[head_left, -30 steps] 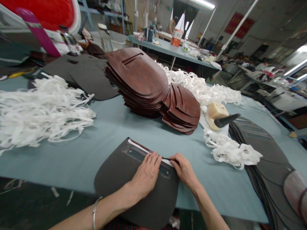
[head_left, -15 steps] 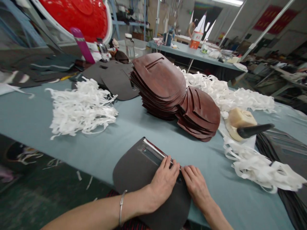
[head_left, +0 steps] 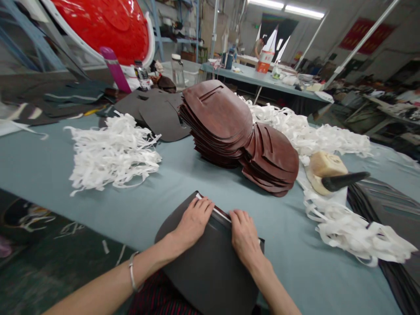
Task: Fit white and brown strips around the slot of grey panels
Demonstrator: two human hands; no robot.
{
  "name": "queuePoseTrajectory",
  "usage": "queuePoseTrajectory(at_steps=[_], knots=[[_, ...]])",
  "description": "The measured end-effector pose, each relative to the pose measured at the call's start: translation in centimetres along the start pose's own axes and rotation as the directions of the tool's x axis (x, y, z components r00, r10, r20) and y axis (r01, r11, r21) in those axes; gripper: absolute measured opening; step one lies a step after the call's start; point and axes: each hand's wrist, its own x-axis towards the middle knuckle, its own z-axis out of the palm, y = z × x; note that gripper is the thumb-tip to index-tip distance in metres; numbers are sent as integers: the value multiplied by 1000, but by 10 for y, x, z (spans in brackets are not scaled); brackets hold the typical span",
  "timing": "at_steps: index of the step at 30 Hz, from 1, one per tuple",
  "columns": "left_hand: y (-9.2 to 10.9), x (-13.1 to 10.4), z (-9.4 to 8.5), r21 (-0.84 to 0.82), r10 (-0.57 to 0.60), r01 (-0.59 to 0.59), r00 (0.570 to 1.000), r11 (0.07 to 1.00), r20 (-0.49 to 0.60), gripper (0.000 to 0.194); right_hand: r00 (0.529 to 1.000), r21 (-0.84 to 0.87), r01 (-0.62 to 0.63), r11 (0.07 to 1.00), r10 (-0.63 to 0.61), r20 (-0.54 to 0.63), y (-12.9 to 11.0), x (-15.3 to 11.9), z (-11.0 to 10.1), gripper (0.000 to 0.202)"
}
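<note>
While both palms lie flat on the work, this is how things stand:
left hand: my left hand [head_left: 192,222] rests palm down on the dark panel [head_left: 210,267], fingers stretched together, their tips at its far edge; it clamps nothing, only presses
right hand: my right hand [head_left: 243,236] lies flat just beside the left, apart from it by a narrow gap, fingertips on the same far edge; it grips nothing
panel: the dark panel sits at the near edge of the grey-blue table [head_left: 183,183] and overhangs it toward me; a thin white strip [head_left: 217,211] shows along its far edge between my hands, with a reddish-brown layer just under it
step in hand: I judge I am pressing the folded edge down along that strip, though the seam is mostly hidden under my fingers, so I cannot be sure
next move: it would call for even pressure run along the whole edge, keeping the layers lined up
beyond: a stack of brown leather pieces [head_left: 229,127] stands well past the panel
left of it: a heap of white strips [head_left: 113,153]
right: a cream-headed mallet [head_left: 328,175] lies on more white strips [head_left: 354,234]
</note>
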Motion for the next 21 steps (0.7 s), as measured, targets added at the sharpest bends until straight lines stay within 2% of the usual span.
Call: queuePoseTrajectory(at_steps=[3,6,8,11,13,15,16,17,19,20,21], knots=[[-8,-4,1,16,43,-44,999,999,20,46,999,-14,33,999,-33,0,-27,16,16,34],[-4,-10,1,28,52,-53,998,998,23,47,997,-52,56,997,-59,-55,-32,1,21,35],[1,-11,1,32,44,-44,999,999,9,46,991,-73,85,994,-92,-97,-20,-19,22,38],[2,-8,-2,-13,17,-18,999,1000,-42,39,979,-87,141,986,-152,-135,8,-38,24,30],[-10,-4,-8,-103,-32,23,995,994,-92,31,974,-92,163,982,-175,-146,24,-36,23,25],[-36,-2,-20,-185,-182,150,967,971,-176,27,975,-90,144,986,-156,-156,35,-24,20,20],[-54,-2,-27,-204,-297,252,926,946,-234,27,978,-78,121,990,-133,-164,38,-15,16,20],[-74,-3,-34,-214,-428,378,853,901,-298,28,979,-53,99,994,-107,-174,38,-4,13,20],[-116,-7,-46,-233,-638,601,655,765,-404,35,983,60,70,996,-58,-176,30,18,5,20],[-133,-10,-51,-253,-700,666,578,701,-420,35,985,149,62,987,-37,-166,21,30,3,20],[-147,-13,-54,-272,-727,687,550,674,-411,29,990,258,53,965,-17,-139,8,42,1,20]])
